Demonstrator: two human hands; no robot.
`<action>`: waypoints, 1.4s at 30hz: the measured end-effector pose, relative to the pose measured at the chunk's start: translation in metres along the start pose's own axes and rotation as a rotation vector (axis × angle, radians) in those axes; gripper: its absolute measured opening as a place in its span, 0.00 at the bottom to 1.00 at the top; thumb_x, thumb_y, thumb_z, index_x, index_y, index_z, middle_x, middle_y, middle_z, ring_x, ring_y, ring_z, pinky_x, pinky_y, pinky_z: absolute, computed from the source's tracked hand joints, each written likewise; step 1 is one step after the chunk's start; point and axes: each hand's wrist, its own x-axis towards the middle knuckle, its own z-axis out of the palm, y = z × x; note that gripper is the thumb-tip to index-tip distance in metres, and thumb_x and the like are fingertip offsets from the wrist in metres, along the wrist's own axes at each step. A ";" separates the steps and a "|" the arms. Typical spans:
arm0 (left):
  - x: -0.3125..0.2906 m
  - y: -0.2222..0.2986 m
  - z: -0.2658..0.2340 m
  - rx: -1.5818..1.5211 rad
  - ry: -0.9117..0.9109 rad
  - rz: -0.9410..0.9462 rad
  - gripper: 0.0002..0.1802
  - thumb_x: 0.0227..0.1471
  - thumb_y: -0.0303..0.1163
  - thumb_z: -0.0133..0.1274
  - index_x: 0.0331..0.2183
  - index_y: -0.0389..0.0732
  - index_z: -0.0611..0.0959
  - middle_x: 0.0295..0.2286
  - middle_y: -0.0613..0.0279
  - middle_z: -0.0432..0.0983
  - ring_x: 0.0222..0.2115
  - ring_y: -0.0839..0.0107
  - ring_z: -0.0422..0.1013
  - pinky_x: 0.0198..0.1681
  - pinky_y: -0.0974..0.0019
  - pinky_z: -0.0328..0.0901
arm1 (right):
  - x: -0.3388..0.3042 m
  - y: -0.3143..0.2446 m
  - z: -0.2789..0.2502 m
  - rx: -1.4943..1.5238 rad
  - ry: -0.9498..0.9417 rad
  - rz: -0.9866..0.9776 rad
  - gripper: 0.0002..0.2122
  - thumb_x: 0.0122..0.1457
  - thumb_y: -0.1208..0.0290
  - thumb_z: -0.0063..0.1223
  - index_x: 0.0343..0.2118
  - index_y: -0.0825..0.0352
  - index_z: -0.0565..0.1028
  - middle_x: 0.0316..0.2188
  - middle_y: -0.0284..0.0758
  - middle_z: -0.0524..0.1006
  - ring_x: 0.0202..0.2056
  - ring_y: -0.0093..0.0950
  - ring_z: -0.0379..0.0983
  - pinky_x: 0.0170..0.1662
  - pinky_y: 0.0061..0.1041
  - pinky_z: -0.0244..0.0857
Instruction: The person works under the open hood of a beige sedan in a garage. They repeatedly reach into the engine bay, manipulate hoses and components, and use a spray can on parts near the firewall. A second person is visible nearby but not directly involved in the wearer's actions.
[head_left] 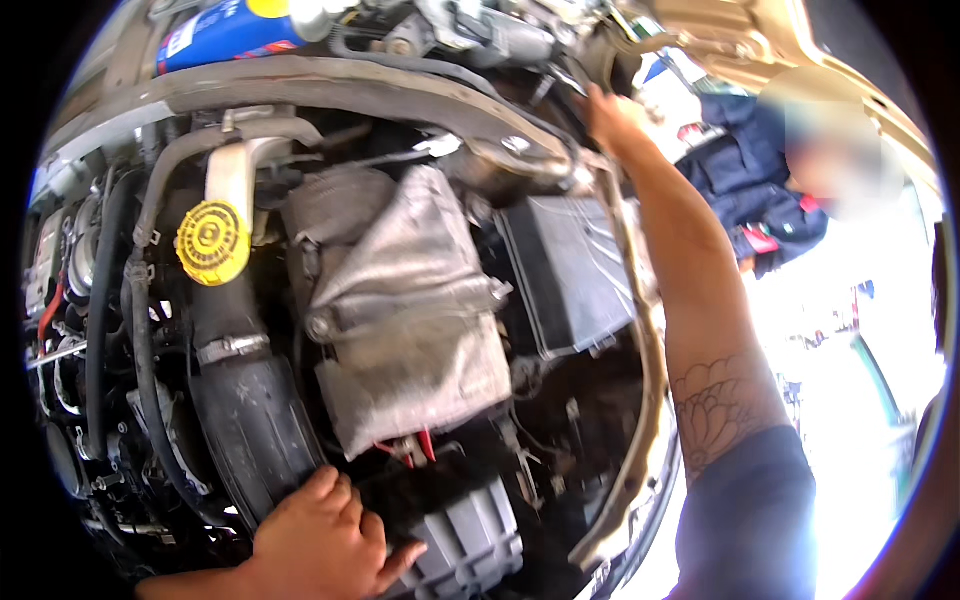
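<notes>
black duct [255, 425] slanting lengthwise up leftward, left hand [322, 535] curled over it, right hand [622, 125], grip unclear

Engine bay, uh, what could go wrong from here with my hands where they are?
Your bare right hand is stretched far out, and what its fingertips touch is unclear, so a scrape or pinch is possible. Your left hand is on or just over the black duct; pressing hard might strain it at its metal clamp. The blue container sits beyond the curved rail; a bump could shift it.
</notes>
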 end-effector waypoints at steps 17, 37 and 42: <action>-0.004 0.018 -0.014 -0.027 0.048 -0.057 0.32 0.54 0.53 0.55 0.10 0.39 0.75 0.10 0.58 0.68 0.17 0.62 0.69 0.36 0.64 0.64 | -0.017 -0.027 -0.055 0.112 -0.132 0.085 0.23 0.70 0.53 0.39 0.43 0.71 0.78 0.38 0.49 0.82 0.46 0.49 0.79 0.49 0.44 0.73; -0.006 0.026 -0.020 -0.021 0.017 -0.044 0.30 0.53 0.52 0.55 0.11 0.39 0.78 0.11 0.57 0.71 0.18 0.61 0.70 0.35 0.63 0.65 | -0.033 -0.031 -0.056 0.033 -0.186 0.138 0.18 0.68 0.58 0.42 0.46 0.69 0.77 0.43 0.47 0.82 0.46 0.44 0.80 0.48 0.43 0.74; -0.007 0.010 0.002 0.021 0.100 0.024 0.31 0.54 0.51 0.53 0.10 0.38 0.75 0.11 0.54 0.70 0.18 0.59 0.69 0.37 0.61 0.65 | -0.007 0.000 -0.012 -0.153 -0.059 -0.050 0.17 0.69 0.58 0.39 0.46 0.66 0.73 0.32 0.45 0.83 0.35 0.43 0.83 0.37 0.41 0.77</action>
